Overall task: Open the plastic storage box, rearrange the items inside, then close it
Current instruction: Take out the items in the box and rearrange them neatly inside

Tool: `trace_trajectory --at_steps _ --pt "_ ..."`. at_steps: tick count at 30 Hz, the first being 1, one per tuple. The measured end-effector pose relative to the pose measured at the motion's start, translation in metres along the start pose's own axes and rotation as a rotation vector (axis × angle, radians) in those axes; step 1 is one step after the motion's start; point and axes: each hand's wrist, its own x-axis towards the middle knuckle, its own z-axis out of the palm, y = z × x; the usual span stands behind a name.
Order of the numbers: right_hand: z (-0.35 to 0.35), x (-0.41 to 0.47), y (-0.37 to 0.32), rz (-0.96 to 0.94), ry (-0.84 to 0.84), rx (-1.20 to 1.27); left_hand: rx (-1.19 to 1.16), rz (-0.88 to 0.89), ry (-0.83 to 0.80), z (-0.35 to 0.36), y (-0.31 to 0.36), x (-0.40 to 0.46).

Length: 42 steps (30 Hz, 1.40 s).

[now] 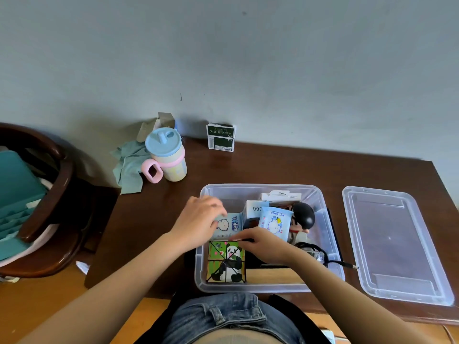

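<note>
The clear plastic storage box [330, 234] stands open on the dark wooden table, its clear lid [395, 244] lying flat to its right. Inside are a panda puzzle cube [226, 261] at the front left, a light blue tissue pack [229, 224] behind it, a wet wipes pack [274, 223], white cartons [255, 208], a black round object [304, 214] and a black cable [320, 252]. My left hand [198, 222] grips the tissue pack's left side. My right hand [260, 244] pinches the pack's near edge, just above the cube.
A pastel sippy cup [169, 157] with a pink handle and a green cloth [129, 167] sit at the table's back left. A dark green carton [221, 137] leans on the wall. A wooden chair [37, 194] with teal cushions stands left of the table.
</note>
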Motion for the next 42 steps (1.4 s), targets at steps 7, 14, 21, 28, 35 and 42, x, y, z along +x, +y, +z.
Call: trace_trajectory --at_steps 7,14,21,28,35,42 --pt "-0.013 0.0 -0.007 -0.021 0.185 0.156 -0.316 -0.335 0.12 0.013 -0.014 0.008" --pt "-0.035 0.003 -0.014 -0.013 0.368 -0.033 -0.349 -0.35 0.173 0.007 -0.014 0.026" --pt "-0.017 0.079 -0.049 0.065 0.051 -0.564 -0.448 -0.326 0.111 0.002 -0.029 0.027" --pt "0.014 0.119 -0.036 0.096 -0.055 -0.789 -0.499 -0.353 0.095 0.005 -0.031 0.026" --pt "0.002 0.115 -0.034 -0.085 0.067 -0.891 -0.519 -0.367 0.079 0.004 -0.031 0.027" --pt "-0.037 0.056 -0.033 -0.143 0.474 -0.505 -0.659 -0.379 0.073 0.007 -0.033 0.029"
